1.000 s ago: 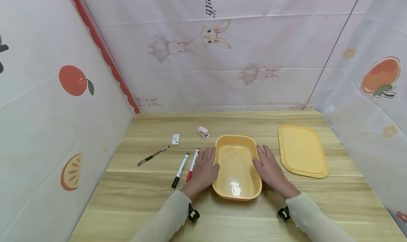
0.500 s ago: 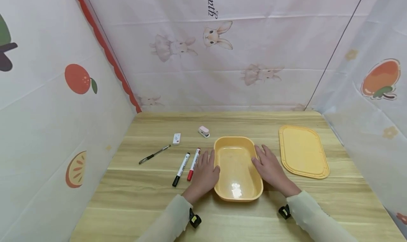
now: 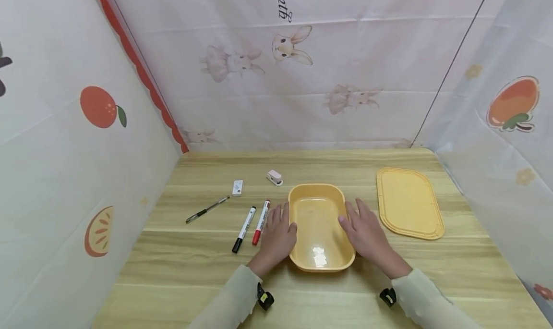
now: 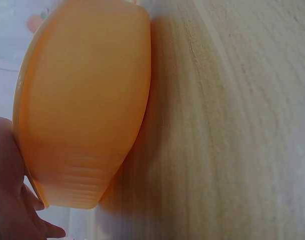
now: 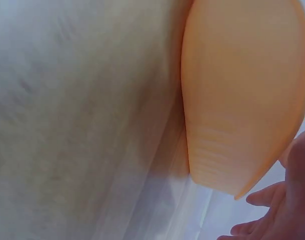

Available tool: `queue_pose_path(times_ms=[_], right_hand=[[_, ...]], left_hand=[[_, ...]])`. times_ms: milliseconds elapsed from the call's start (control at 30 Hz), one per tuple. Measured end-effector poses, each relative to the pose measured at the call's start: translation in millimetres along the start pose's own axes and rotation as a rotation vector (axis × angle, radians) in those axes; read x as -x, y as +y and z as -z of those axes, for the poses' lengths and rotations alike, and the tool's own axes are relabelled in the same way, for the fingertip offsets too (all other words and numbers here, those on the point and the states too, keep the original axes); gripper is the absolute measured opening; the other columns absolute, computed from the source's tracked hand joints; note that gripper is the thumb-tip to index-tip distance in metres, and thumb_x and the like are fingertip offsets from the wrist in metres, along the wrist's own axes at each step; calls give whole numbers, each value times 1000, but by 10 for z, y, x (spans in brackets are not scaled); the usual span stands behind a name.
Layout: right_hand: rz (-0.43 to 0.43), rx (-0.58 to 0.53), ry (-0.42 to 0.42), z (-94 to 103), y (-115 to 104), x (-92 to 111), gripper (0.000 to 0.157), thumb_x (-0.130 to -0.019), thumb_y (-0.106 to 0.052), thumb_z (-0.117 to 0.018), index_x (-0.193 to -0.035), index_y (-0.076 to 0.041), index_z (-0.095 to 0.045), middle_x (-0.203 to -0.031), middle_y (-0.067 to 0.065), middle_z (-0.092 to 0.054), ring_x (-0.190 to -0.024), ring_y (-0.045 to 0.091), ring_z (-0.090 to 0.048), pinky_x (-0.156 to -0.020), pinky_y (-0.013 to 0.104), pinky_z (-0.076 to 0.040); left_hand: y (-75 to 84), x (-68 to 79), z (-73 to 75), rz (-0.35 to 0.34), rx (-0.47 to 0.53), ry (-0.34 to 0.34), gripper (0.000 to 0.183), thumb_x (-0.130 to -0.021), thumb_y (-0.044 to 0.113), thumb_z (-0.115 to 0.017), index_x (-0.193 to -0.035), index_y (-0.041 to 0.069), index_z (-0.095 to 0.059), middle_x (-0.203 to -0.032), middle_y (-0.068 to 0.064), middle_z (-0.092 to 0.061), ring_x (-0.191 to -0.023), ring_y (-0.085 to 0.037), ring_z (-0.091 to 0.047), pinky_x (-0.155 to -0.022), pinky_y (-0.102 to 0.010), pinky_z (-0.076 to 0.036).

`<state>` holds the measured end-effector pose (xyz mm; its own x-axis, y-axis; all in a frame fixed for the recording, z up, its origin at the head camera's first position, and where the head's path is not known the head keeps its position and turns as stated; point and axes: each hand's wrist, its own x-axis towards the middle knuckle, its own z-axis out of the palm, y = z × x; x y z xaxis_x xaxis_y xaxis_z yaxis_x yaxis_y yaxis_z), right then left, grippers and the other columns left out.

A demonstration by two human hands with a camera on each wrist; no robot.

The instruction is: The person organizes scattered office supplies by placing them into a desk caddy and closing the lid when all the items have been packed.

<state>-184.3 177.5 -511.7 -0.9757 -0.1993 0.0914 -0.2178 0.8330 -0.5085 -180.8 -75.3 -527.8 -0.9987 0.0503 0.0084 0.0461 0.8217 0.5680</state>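
Observation:
A yellow plastic tub [image 3: 321, 233] with a rounded rim stands upright on the wooden table between the two hands. My left hand [image 3: 276, 240] rests at its left side, thumb over the rim and fingers extended along the outside. My right hand [image 3: 367, 233] lies at the right side, its thumb over the rim and its fingers straight and spread. In the right wrist view, the right fingers [image 5: 262, 197] stand apart from the tub wall. The left fingers [image 4: 35, 200] are close to the rim in the left wrist view; the left thumb is hidden there.
A red-capped marker [image 3: 261, 222] and a black-capped marker [image 3: 244, 229] lie left of the left hand. Beyond them are a pen [image 3: 208, 209], a small white box [image 3: 237, 188] and a pink stapler [image 3: 274, 177]. A yellow lid [image 3: 409, 202] lies at the right. Printed cloth walls border the table.
The tub has shifted slightly left with the hands beside it. My right fingers have spread a little more. The pens, stapler and lid stay in place; the head view sways slightly.

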Motion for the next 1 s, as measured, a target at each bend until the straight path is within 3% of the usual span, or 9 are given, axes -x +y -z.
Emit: queue_pose_path(times_ms=[567,800,1000], right_hand=[[-19,150,-21,-19,-44,87,60,-109,-40,-35,-158,-6,-30,-166,24,-14,-152,47,-11,-118,69,-4],[-20,135,-26,-11,-63,97,63,-109,-44,-33,-158,-5,-30,-166,25,-12,-152,48,-9,-118,69,-2],[-18,123,-29,1,-82,105,65,-109,-46,-31,-157,-3,-30,-166,25,-11,-152,48,-7,-118,69,-1]], left_hand=[[34,-19,45,9,31,-2,64,-106,41,-40,-161,15,-23,-166,-17,-21,-154,-39,-12,-122,-62,-15],[-27,-27,99,-15,29,67,62,-105,47,-41,-157,16,-33,-163,-17,-25,-152,-39,-18,-119,-62,-20],[-148,-9,174,4,-6,106,61,-104,49,-40,-156,17,-36,-166,-15,-21,-152,-39,-17,-119,-64,-19]])
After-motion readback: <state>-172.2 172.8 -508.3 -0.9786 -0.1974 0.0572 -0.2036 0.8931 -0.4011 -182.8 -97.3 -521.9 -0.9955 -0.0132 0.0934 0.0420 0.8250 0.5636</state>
